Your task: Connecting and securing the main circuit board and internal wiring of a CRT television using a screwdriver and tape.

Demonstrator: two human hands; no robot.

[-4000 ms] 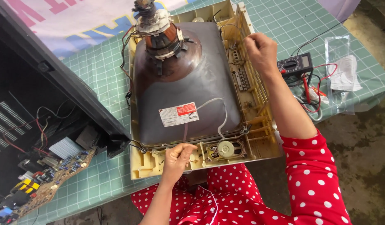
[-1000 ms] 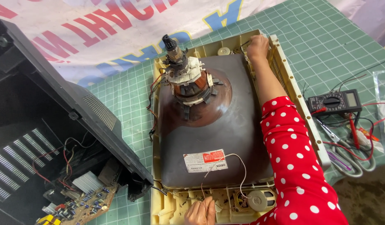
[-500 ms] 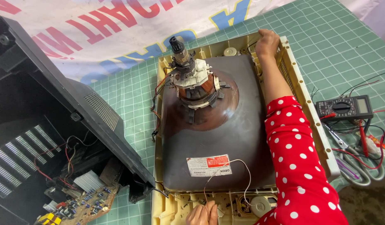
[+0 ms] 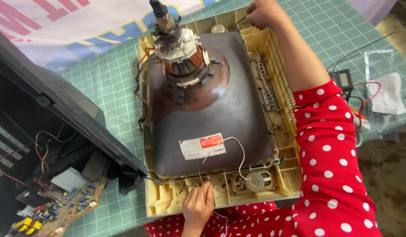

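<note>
On the back of the picture tube you see a rectangular sticker point(image 4: 202, 146), white with a red band in its upper right part, lying near the tube's near edge. Along the cutting mat's far edge lies a white banner point(image 4: 58, 26) with big red and blue lettering. Near the mat's right edge sits a black meter with a small grey screen point(image 4: 344, 78), and just beyond it a clear plastic bag point(image 4: 385, 94) holding white paper.

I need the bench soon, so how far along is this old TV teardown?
Done: the black back shell is off, its circuit board exposed. In hand: the left hand pinches a thin wire at the cream frame's near edge; the right hand works its far corner. Left: the picture tube still sits in the frame.
</note>
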